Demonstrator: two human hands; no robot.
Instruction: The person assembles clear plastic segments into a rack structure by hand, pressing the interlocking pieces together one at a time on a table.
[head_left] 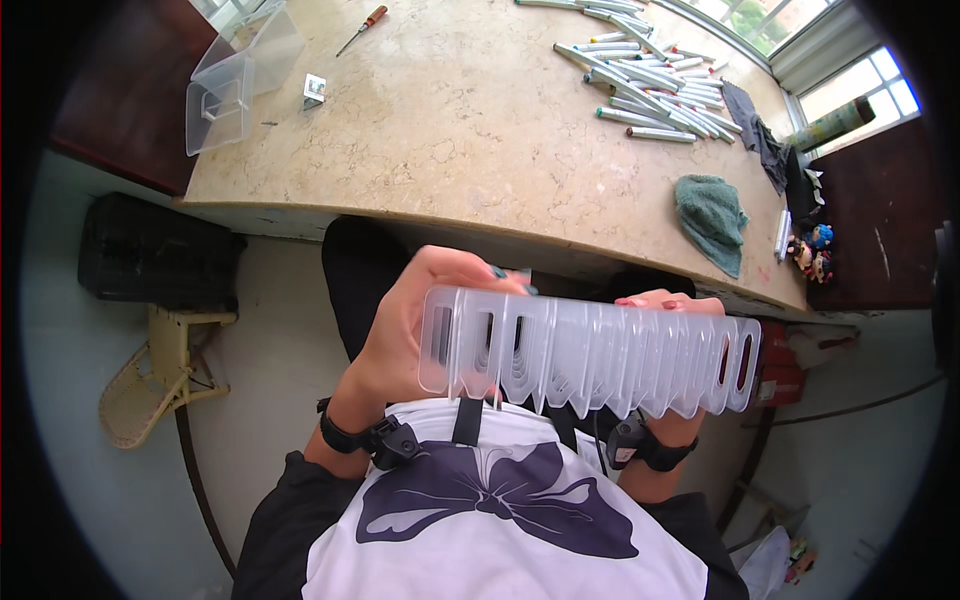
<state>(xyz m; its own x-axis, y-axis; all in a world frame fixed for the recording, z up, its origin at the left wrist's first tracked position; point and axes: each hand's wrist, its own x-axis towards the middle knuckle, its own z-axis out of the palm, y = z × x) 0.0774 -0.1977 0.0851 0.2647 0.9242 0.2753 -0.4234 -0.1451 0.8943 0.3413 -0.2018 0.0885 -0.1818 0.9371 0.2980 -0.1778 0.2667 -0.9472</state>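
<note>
A clear plastic rack (pixel 590 355) with many thin upright dividers and oval slots is held level in front of my torso, just off the counter's near edge. Around its left end wraps my left hand (pixel 400 315), fingers over the top edge. My right hand (pixel 678 302) grips it from behind toward the right end; its fingertips show along the top, while the palm is hidden by the rack. Both wrists wear black straps with small devices.
On the stone counter (pixel 400 150) lie a pile of white markers (pixel 660 85), a teal cloth (pixel 710 215), a screwdriver (pixel 365 27), a small card (pixel 314 90) and clear plastic bins (pixel 222 105). Small figurines (pixel 815 250) stand far right. A wicker-seated chair (pixel 150 385) and black case (pixel 155 255) stand left.
</note>
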